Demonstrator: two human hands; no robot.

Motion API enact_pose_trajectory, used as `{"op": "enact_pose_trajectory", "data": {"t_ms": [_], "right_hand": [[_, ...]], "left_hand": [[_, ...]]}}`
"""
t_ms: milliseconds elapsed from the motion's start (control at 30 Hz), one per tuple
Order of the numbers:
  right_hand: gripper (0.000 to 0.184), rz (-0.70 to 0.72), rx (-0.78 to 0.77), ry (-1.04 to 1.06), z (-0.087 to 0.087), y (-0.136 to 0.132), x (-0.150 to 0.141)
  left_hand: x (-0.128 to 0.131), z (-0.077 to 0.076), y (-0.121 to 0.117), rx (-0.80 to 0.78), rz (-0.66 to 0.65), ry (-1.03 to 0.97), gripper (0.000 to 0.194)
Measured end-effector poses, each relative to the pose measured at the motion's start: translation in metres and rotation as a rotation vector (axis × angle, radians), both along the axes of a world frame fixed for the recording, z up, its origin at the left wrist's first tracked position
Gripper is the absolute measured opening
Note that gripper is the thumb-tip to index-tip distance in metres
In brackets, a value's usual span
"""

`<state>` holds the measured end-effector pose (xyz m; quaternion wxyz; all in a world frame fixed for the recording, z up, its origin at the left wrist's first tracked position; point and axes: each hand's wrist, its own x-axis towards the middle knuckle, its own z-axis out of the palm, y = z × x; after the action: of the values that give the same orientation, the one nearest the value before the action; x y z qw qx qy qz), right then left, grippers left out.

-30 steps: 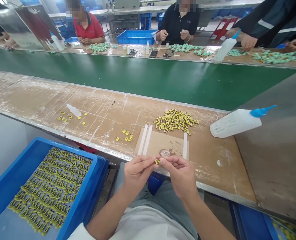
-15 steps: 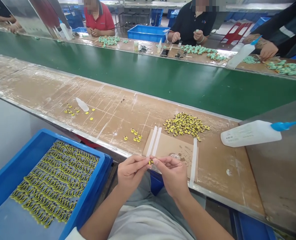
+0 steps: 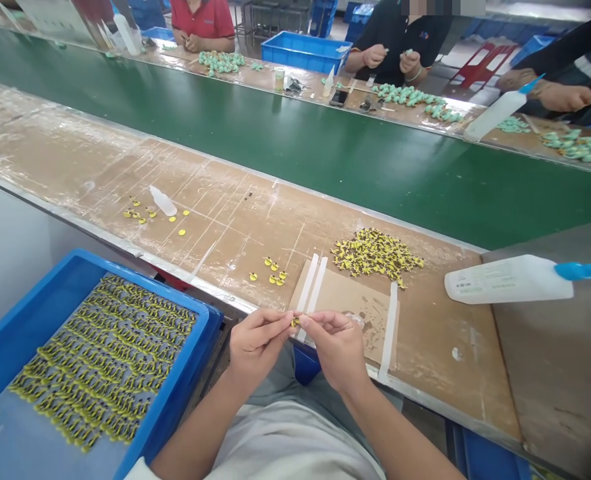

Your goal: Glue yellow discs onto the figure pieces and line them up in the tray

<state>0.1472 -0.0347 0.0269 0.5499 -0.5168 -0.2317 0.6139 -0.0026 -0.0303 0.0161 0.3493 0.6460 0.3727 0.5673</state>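
Observation:
Between my two hands, at the table's front edge, is a small yellow and black figure (image 3: 296,322). My left hand (image 3: 258,343) pinches it from the left with thumb and fingertips. My right hand (image 3: 338,347) grips its other side the same way, so both hands are closed and their fingertips nearly meet. The fingers cover much of the piece. Just beyond the hands lies a cardboard sheet (image 3: 338,293) fixed with white tape strips. Behind that sheet is a heap of yellow and black pieces (image 3: 375,253). Several similar pieces (image 3: 272,270) lie left of the sheet.
A blue bin (image 3: 175,393) at lower left holds rows of yellow and black pieces. A white bottle with blue nozzle (image 3: 510,280) lies at right by a metal panel (image 3: 565,347). A small bottle (image 3: 162,201) lies further left. Across the green belt (image 3: 255,140) people handle mint-green pieces.
My view has shifted slightly. Both hands still pinch the small figure, with hardly any change in grip. Across the belt, the person at far right has moved a hand away from the green pieces.

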Motion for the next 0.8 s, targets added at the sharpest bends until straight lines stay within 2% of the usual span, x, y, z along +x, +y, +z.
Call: {"op": "enact_pose_trajectory", "data": {"t_ms": [233, 367, 433, 500, 600, 700, 800], "right_hand": [[0.022, 0.149, 0.032, -0.045, -0.01, 0.004, -0.021], [0.027, 0.29, 0.101, -0.13, -0.019, 0.001, -0.036], [0.028, 0.304, 0.188, -0.291, -0.022, 0.005, -0.036], [0.028, 0.225, 0.296, -0.59, -0.025, 0.015, -0.031], [0.036, 0.14, 0.426, -0.977, -0.03, 0.036, -0.018], [0.043, 0.194, 0.479, -1.077, -0.04, 0.054, -0.006], [0.047, 0.241, 0.522, -1.157, -0.058, 0.067, -0.001]], "left_hand": [[-0.024, -0.007, -0.009, -0.156, 0.13, -0.039, 0.044], [-0.045, -0.006, -0.018, -0.233, 0.18, -0.05, 0.035], [-0.06, -0.005, -0.024, -0.269, 0.242, -0.068, 0.028], [-0.082, -0.006, -0.036, -0.309, 0.338, -0.073, 0.022], [-0.131, -0.012, -0.065, -0.423, 0.582, -0.042, 0.019], [-0.191, -0.02, -0.113, -0.564, 0.855, -0.012, 0.024], [-0.24, -0.028, -0.173, -0.781, 0.96, 0.091, 0.028]]}}
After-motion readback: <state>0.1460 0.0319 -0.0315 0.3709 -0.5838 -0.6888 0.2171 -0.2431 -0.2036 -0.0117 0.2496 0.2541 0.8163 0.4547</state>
